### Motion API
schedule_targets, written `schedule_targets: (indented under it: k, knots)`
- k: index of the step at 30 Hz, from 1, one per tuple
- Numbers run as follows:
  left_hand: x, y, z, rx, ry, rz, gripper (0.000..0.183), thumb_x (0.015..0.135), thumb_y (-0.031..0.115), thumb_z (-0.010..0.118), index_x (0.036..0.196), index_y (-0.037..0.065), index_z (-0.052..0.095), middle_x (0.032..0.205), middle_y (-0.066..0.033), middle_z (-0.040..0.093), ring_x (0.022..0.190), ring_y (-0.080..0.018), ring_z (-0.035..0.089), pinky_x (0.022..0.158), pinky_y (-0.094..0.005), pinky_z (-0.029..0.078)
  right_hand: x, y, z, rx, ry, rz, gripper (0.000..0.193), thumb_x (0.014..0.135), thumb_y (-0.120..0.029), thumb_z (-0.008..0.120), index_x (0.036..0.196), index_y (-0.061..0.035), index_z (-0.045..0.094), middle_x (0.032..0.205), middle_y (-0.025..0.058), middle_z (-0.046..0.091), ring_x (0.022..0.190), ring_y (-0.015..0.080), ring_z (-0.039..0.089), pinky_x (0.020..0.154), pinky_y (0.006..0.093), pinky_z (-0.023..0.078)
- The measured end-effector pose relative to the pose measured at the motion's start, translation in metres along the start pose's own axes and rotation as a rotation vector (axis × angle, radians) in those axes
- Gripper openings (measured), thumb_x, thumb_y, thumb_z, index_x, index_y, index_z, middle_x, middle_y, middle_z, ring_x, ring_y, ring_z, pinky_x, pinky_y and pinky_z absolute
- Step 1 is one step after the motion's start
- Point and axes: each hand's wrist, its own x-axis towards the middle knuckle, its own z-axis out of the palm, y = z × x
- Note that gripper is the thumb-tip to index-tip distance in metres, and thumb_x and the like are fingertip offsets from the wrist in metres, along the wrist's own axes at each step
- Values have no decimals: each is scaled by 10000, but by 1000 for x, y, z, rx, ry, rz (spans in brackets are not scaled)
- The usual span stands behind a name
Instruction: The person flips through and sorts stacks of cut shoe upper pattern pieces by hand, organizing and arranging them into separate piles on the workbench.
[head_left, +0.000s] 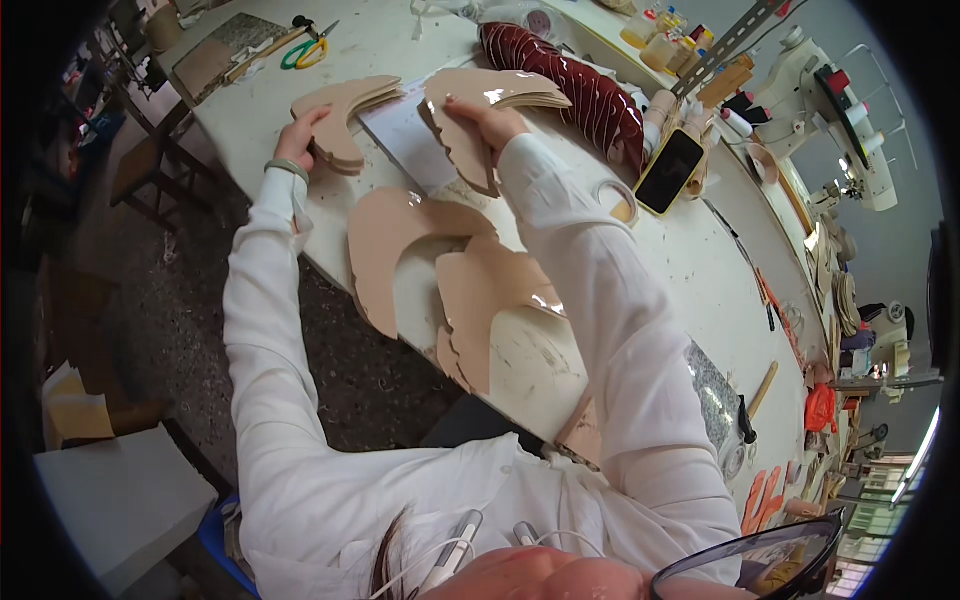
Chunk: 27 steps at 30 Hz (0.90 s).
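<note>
We see the left hand [300, 135] gripping a stack of curved, glossy tan leather pieces [345, 115] on the white worktable [690, 280]. The right hand [487, 118] pinches a second curved stack [480, 100]; two more stacks [395, 245] lie nearer us.

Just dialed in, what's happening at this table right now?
A person in white sleeves leans over a white worktable. The left hand grips one stack of beige curved cut pieces; the right hand presses on a second stack. Two more stacks lie nearer the person. A phone rests alongside.
</note>
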Motion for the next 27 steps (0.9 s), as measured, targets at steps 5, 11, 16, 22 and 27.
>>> schedule_targets:
  k: [5,11,16,22,27]
  knots:
    - [5,-21,29,290,227,233,619,765,331,704,1152,-111,506,1024,-181,622,871,-259,606,754,-297,496,37,23,16,-151,22,1,377,724,-245,780,948,37,668,849,142,682,623,207,644,537,269,512]
    - [25,-36,7,1064,571,681,886,747,493,678,1282,-148,381,1225,-317,506,1111,-436,498,1008,-444,361,55,38,38,-947,109,-234,488,782,-399,707,939,61,655,881,142,679,773,233,652,688,315,520]
    - [22,-18,6,704,383,449,928,754,535,658,1311,-142,355,1316,-325,426,1224,-430,413,1057,-428,313,21,20,-6,-1009,103,-156,716,756,-598,616,979,82,648,863,168,674,743,281,638,716,337,509]
    - [-49,25,9,-333,92,563,535,897,266,535,1369,85,357,1167,-71,499,953,-151,491,818,-301,371,-189,14,-108,-715,247,-217,561,904,-501,513,651,-24,663,551,32,559,525,156,482,569,277,442]
    - [-277,166,2,-381,-1704,1191,288,862,222,622,1110,76,628,1031,-41,630,898,-159,561,835,-279,428,-327,51,-201,-329,560,-174,431,914,-392,574,742,-9,670,586,32,588,414,77,399,363,206,293]
